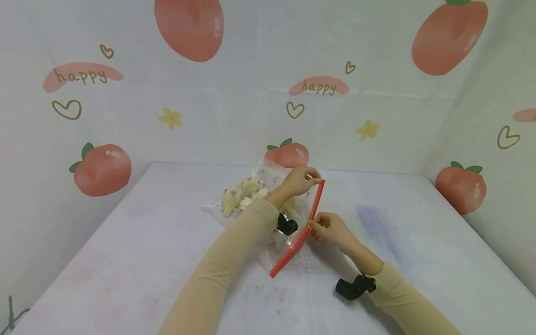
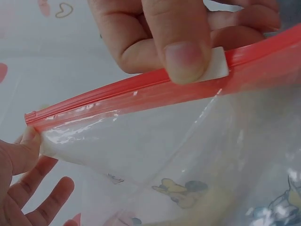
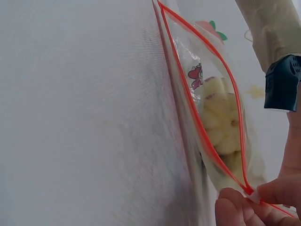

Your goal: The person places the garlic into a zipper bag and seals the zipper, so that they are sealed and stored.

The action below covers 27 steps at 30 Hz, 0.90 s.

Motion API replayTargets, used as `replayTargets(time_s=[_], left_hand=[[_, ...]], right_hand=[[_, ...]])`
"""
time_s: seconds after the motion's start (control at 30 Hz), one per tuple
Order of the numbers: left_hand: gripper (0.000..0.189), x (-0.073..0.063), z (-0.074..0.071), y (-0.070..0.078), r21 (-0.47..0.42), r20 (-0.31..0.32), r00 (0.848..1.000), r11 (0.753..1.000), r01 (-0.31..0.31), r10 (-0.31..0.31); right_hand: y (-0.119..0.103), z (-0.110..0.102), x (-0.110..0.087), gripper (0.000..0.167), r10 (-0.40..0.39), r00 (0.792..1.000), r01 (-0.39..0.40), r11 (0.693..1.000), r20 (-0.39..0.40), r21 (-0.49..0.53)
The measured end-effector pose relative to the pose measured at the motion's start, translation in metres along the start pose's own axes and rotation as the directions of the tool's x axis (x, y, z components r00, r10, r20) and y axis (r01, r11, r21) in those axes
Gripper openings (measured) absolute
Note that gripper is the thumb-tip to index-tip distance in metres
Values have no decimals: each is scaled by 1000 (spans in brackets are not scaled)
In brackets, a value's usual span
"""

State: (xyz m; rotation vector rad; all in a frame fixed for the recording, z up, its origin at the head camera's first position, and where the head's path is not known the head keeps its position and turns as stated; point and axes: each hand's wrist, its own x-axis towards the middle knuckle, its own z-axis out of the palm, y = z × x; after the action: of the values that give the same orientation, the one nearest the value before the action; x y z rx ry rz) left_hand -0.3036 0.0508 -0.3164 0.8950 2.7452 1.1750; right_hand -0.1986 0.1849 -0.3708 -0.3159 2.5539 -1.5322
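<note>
A clear zip bag (image 1: pixel 268 232) with a red zip strip (image 1: pixel 317 200) lies on the table, printed with small cartoon figures. Pale yellow, lobed pieces (image 1: pixel 232 200) are inside; their kind is unclear. My left hand (image 1: pixel 298 180) pinches the far end of the strip. Partway along it, my right hand (image 1: pixel 332 230) grips the white slider (image 2: pixel 217 66) between thumb and fingers. From the left hand to the slider the strip's edges lie together. On the slider's other side the bag's mouth gapes, and the yellow pieces (image 3: pixel 221 122) show through it in the right wrist view.
The white table (image 1: pixel 125 260) has faint coloured stains, a bluish one on the right. Behind it hangs a white cloth backdrop (image 1: pixel 247 116) with peach prints. Black wrist devices (image 1: pixel 353 287) sit at both sleeves. A thin green thing (image 1: pixel 11 314) stands at the lower left corner.
</note>
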Motion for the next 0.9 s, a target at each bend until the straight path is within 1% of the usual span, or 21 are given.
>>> replayTargets(time_s=[0.17, 0.4, 0.6, 0.9], left_hand=[[17, -1, -2, 0, -11, 8, 1000, 1000, 7, -7], [18, -3, -3, 0, -10, -1, 1000, 1000, 15, -15], [18, -3, -2, -1, -18, -6, 1000, 1000, 18, -18], [17, -3, -2, 0, -23, -13, 1000, 1000, 20, -20]], right_hand=[[2, 3, 0, 21, 21, 1000, -21, 999, -6, -31], [0, 7, -1, 21, 37, 999, -37, 999, 10, -18], [-1, 8, -2, 21, 52, 998, -52, 998, 28, -27], [0, 11, -4, 22, 53, 998, -52, 999, 46, -17]])
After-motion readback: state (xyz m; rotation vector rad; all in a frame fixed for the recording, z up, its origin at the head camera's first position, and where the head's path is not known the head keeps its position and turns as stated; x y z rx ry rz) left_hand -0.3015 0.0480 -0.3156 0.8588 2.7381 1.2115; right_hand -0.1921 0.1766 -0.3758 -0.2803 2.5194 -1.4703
